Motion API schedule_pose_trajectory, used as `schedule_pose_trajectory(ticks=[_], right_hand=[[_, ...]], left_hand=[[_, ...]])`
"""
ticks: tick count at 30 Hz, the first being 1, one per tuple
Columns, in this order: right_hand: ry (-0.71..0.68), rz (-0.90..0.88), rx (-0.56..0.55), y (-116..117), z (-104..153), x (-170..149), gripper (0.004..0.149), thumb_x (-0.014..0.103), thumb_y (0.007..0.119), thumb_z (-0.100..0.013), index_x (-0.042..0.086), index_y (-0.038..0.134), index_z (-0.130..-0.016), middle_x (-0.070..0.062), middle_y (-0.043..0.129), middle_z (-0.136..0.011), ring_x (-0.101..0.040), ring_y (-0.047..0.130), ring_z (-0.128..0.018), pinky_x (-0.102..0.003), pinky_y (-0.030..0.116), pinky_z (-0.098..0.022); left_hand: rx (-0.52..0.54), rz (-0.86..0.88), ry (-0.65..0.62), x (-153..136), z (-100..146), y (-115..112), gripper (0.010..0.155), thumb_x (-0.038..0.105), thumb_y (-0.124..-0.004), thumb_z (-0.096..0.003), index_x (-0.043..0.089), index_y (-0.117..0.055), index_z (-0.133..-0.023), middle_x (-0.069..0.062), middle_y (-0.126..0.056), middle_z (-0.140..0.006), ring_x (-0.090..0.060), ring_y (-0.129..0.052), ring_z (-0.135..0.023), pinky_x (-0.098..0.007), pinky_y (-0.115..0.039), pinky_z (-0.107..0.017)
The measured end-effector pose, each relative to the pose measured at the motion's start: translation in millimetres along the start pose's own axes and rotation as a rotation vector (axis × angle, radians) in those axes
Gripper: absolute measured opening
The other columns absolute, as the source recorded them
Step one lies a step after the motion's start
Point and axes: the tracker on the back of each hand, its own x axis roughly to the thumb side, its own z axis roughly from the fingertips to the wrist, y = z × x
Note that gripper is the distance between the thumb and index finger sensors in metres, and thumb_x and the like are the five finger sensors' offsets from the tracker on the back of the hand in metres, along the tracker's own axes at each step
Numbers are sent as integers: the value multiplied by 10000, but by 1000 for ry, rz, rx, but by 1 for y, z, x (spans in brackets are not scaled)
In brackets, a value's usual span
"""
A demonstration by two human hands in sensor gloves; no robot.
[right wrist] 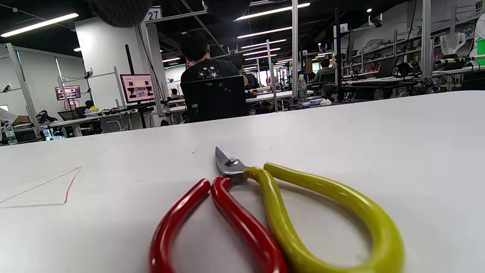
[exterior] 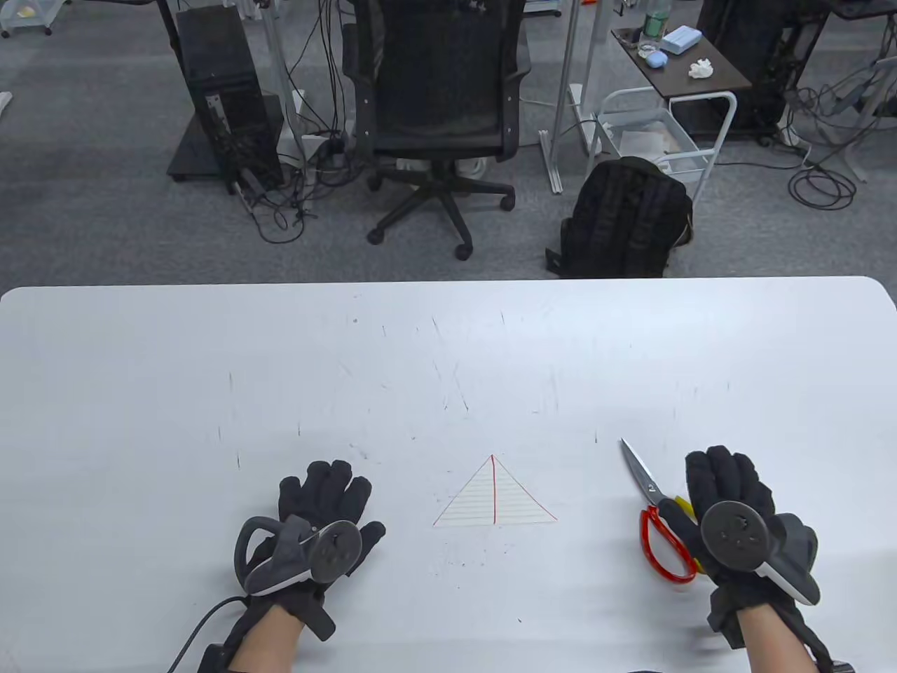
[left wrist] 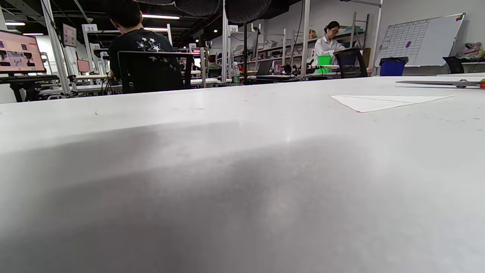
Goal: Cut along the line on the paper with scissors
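A white triangle of lined paper (exterior: 495, 499) with red edges and a red line down its middle lies flat on the white table (exterior: 448, 350). It also shows in the left wrist view (left wrist: 379, 101) and the right wrist view (right wrist: 41, 189). Scissors (exterior: 650, 494) with one red and one yellow handle lie shut to its right, blades pointing away; both handle loops (right wrist: 265, 212) are empty. My right hand (exterior: 725, 480) is over the yellow handle, fingers extended, gripping nothing. My left hand (exterior: 326, 494) rests flat on the table left of the paper, holding nothing.
The tabletop is scratched and bare beyond the paper. Past its far edge are an office chair (exterior: 438, 105) and a black backpack (exterior: 627, 217) on the floor. A cable (exterior: 203, 624) trails from my left wrist at the near edge.
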Motion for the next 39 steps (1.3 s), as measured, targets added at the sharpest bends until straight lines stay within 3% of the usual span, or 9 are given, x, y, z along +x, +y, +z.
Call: schedule_pose_trajectory(ticks=[5, 10, 15, 18, 22, 32, 39], right_hand=[[1, 8, -6, 0, 0, 0, 789, 491, 597, -608, -28, 342, -1146, -312, 192, -1151, -599, 200, -987, -709, 296, -697], [-3, 19, -8, 0, -1, 1, 813, 488, 641, -592, -36, 351, -1141, -321, 203, -1150, -606, 235, -985, -709, 332, -698], [-15, 45, -18, -2, 0, 4, 828, 467, 690, -575, -47, 360, -1134, -336, 245, -1138, -616, 316, -977, -676, 433, -695], [-9, 71, -32, -2, 0, 4, 700, 230, 743, -576, -57, 385, -1105, -361, 304, -1106, -580, 471, -954, -594, 553, -707], [19, 69, -44, 0, -1, 0, 601, 113, 714, -566, -57, 456, -1082, -365, 415, -1076, -506, 633, -917, -504, 676, -679], [89, 144, 162, 31, -9, -2, 439, 157, 716, -572, -46, 715, -961, -345, 765, -887, -352, 956, -622, -329, 880, -465], [158, 179, 336, 49, -10, -6, 458, 198, 649, -600, -61, 677, -977, -360, 741, -884, -350, 929, -629, -355, 860, -465]], left_hand=[[25, -9, 2, 0, 1, 4, 737, 618, -440, -620, 167, -385, -1200, -201, -344, -1244, -504, -341, -1142, -751, -354, -763], [59, 10, 15, -8, 2, 9, 780, 626, -429, -622, 160, -212, -1208, -207, -311, -1249, -508, -304, -1150, -752, -347, -765], [77, 17, 36, -13, 4, 10, 776, 623, -433, -622, 156, -233, -1209, -213, -317, -1246, -513, -306, -1146, -751, -351, -764], [75, -2, 33, -11, 4, 10, 773, 624, -432, -621, 161, -240, -1210, -209, -315, -1247, -510, -305, -1148, -749, -353, -766], [68, 1, 29, -10, 4, 9, 769, 622, -433, -622, 163, -250, -1211, -210, -316, -1247, -512, -303, -1147, -749, -353, -766], [57, 27, 27, -11, 4, 10, 761, 622, -431, -623, 169, -267, -1213, -206, -316, -1249, -508, -305, -1149, -749, -351, -766], [50, 26, 17, -9, 4, 10, 759, 622, -430, -625, 171, -272, -1214, -206, -316, -1250, -507, -305, -1151, -750, -350, -767]])
